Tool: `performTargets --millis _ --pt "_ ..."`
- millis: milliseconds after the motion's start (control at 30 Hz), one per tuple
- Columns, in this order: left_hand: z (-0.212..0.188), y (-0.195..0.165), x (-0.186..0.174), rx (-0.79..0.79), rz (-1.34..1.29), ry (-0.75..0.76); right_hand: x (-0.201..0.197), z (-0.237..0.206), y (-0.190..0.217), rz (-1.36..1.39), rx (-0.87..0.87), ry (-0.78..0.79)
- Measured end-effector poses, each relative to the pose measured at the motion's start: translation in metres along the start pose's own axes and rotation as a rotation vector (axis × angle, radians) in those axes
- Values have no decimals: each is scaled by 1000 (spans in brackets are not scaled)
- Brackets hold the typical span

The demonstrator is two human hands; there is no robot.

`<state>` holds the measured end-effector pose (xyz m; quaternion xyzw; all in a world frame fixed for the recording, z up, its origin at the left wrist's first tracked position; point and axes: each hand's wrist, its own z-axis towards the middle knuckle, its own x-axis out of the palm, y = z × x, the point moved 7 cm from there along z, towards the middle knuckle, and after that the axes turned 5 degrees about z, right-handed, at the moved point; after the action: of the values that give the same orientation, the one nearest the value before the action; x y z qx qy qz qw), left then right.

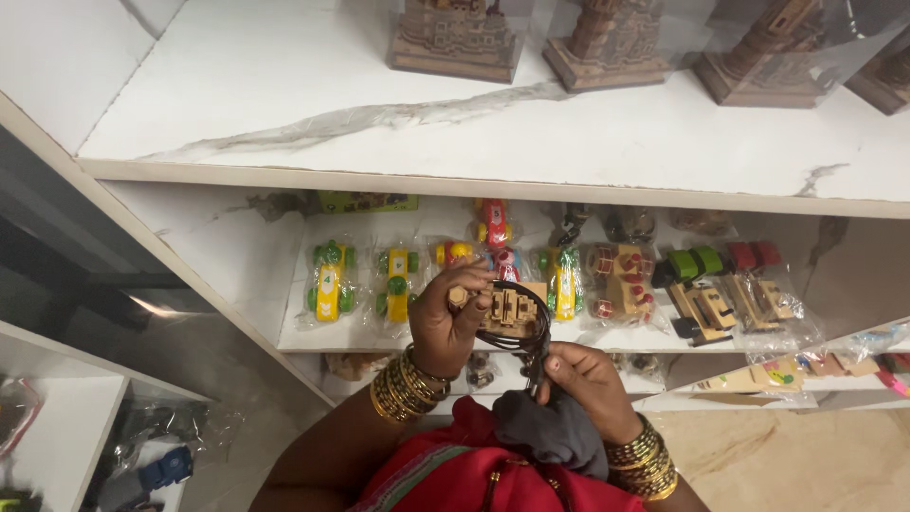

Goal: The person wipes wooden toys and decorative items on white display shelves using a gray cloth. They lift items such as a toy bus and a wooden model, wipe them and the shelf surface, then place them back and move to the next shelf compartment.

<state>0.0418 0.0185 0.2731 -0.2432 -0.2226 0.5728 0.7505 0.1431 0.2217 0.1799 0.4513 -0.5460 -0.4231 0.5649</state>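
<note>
My left hand (453, 320) is closed around a small wooden toy (510, 308), with the fingers curled over its left side and top. I hold it in the air, in front of the edge of the middle shelf (284, 346) and not touching it. My right hand (586, 379) is just below and to the right of the toy. Its fingers are pinched narrow on a dark cord (531, 343) that loops under the toy, and a grey cloth (555, 431) is under this hand, over the red cloth (455, 474) close to my body.

Behind my hands, on the shelf, toys in clear bags stand in a row: a yellow car with green wheels (329, 280) to the far left of my left hand, a second one (396, 283) nearer, and wooden toys (706, 308) to the right of my right hand, close to the front edge. Above my hands the marble shelf (284, 104) comes forward, and brown carved models (455, 38) stand at its back. To the left of my left hand there is open room down to the floor, between the shelf side and a low white shelf (66, 417).
</note>
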Motion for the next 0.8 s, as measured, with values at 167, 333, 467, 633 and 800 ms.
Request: performTargets --millis 167,333,467,633,800 --pt "-24 31 17 -262 -351 -100 -15 15 -22 15 -107 -60" --pt "-41 39 44 -350 -568 -30 -9 30 -34 -26 -182 -188" --pt "-39 28 48 -355 -606 58 6 40 -17 -95 -306 -163" --pt "-32 8 34 -222 -341 290 -7 46 -9 -222 -329 -185" --pt "-22 1 21 -340 -413 349 -36 68 -36 -606 -226 -263"
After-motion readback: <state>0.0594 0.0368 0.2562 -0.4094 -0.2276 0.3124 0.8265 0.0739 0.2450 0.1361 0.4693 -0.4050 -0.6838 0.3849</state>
